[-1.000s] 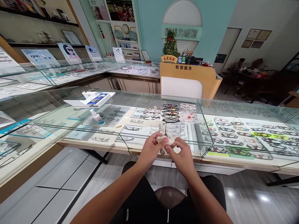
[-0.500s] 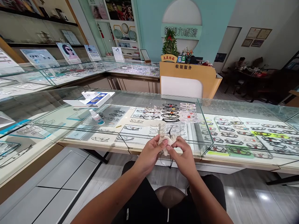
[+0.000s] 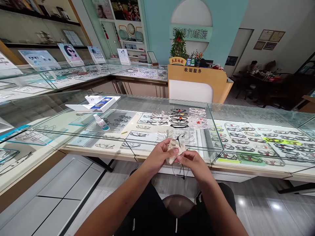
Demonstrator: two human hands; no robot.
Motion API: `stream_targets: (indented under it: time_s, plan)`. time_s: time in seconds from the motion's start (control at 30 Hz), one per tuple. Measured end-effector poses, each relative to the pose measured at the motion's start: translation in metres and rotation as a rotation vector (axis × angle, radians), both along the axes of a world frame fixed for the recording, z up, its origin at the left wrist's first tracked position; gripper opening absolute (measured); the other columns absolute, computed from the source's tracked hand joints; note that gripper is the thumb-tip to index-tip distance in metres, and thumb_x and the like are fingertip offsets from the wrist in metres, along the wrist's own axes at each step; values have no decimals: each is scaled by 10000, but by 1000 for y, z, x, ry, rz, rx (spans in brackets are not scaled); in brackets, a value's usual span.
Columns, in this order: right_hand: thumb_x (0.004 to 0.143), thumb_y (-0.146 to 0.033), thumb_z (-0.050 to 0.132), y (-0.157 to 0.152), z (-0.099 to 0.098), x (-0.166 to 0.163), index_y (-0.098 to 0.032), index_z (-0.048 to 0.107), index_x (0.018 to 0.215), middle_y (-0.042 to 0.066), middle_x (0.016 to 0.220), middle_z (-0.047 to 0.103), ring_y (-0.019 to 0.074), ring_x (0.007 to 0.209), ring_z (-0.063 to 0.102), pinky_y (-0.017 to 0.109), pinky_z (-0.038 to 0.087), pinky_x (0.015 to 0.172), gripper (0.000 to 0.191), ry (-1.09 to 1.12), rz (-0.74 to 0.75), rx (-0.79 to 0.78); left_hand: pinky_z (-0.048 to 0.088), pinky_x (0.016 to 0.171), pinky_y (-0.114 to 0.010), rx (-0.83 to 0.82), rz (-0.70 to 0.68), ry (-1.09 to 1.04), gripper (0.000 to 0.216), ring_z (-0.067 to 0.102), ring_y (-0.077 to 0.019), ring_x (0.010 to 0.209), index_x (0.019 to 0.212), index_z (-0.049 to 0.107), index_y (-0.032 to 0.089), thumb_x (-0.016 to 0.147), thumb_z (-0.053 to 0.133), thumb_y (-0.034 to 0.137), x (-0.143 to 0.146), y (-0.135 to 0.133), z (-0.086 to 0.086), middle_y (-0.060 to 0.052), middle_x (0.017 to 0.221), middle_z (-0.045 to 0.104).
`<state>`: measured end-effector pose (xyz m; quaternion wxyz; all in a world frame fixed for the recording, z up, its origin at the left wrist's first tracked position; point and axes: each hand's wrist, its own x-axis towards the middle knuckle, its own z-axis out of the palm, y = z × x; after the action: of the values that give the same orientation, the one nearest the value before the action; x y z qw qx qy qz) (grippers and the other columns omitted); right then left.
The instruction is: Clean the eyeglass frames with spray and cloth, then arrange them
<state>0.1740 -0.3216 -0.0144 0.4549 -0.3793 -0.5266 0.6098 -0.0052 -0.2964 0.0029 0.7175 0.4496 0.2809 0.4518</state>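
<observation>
My left hand (image 3: 159, 157) and my right hand (image 3: 193, 162) meet in front of the glass counter (image 3: 137, 108), both pinching a beige cloth (image 3: 175, 150). The cloth is wrapped round a pair of thin black-framed glasses (image 3: 181, 168). One temple sticks up above the cloth and a lens rim hangs below my right hand. My left thumb presses on the cloth. My right fingers are curled round the frame and the cloth.
A small spray bottle (image 3: 100, 122) and an open white box (image 3: 93, 103) lie on the counter to the left. Rows of frames (image 3: 179, 118) sit inside the case. A wooden cashier desk (image 3: 199, 82) stands behind. My knees and a brown stool (image 3: 178, 205) are below.
My hands have turned the glasses inside the cloth: a temple now points up above it and the lens rim hangs lower. My right hand has shifted slightly down and right.
</observation>
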Motion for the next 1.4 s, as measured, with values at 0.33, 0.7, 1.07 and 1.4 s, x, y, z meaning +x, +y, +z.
stream_targets:
  time_s: [0.33, 0.7, 1.07, 1.4]
  plan:
    - [874, -580, 821, -3, -2, -5, -231, 843, 846, 51, 874, 796, 225, 876, 700, 353, 527, 864, 351, -5, 84, 64, 425, 445, -223, -22, 67, 61, 506, 536, -104, 430, 813, 636, 156, 825, 841, 619, -1, 6, -1, -6, 591, 642]
    - [908, -621, 768, 1, -11, -9, -224, 841, 841, 66, 856, 784, 227, 837, 671, 352, 511, 808, 410, -81, -43, 114, 441, 508, -208, 0, 113, 5, 481, 529, -78, 522, 935, 653, 163, 729, 956, 475, 6, 6, -5, 20, 718, 649]
    - [930, -623, 744, 2, -10, -3, -233, 840, 850, 54, 860, 762, 224, 868, 660, 343, 489, 830, 410, -65, -45, 110, 509, 590, -239, -21, -19, -35, 499, 642, -127, 600, 967, 659, 153, 702, 985, 422, -6, 15, -8, -19, 758, 695]
    - [968, -600, 704, 0, -18, -14, -229, 808, 861, 59, 897, 735, 228, 918, 643, 353, 462, 887, 401, -141, -125, 220, 421, 497, -213, -105, 197, -94, 493, 497, -73, 519, 895, 659, 159, 759, 927, 550, 10, 9, -15, 31, 690, 621]
